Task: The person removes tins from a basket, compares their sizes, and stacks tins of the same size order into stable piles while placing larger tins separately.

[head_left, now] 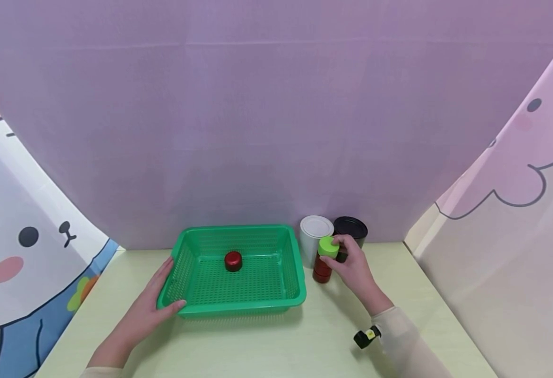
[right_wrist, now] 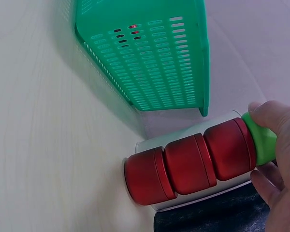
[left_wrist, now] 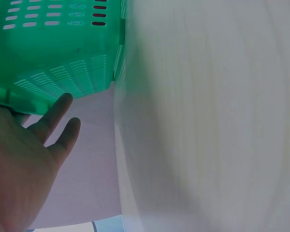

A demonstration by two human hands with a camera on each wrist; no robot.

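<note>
My right hand [head_left: 354, 268] pinches a lime-green round cap [head_left: 328, 247] between thumb and fingers. Directly beneath the cap is an upright column of three short red metallic tins [right_wrist: 191, 164], close in front of a white canister. My left hand [head_left: 146, 310] is at the left side of a green perforated plastic basket [head_left: 243, 304]. Its thumb lies at the front left corner of the rim, and its straight fingers rest along the outer left wall; in the left wrist view, two fingers [left_wrist: 63, 118] stretch beside the basket's side. One red tin [head_left: 233, 261] sits inside the basket.
Behind the column stand the white lidded canister [head_left: 316, 227] and a black lidded canister [head_left: 351, 227], side by side near the back wall. A purple cloth [head_left: 276, 131] hangs behind the pale wooden table [head_left: 257, 346]. Printed cartoon sheets close off both sides.
</note>
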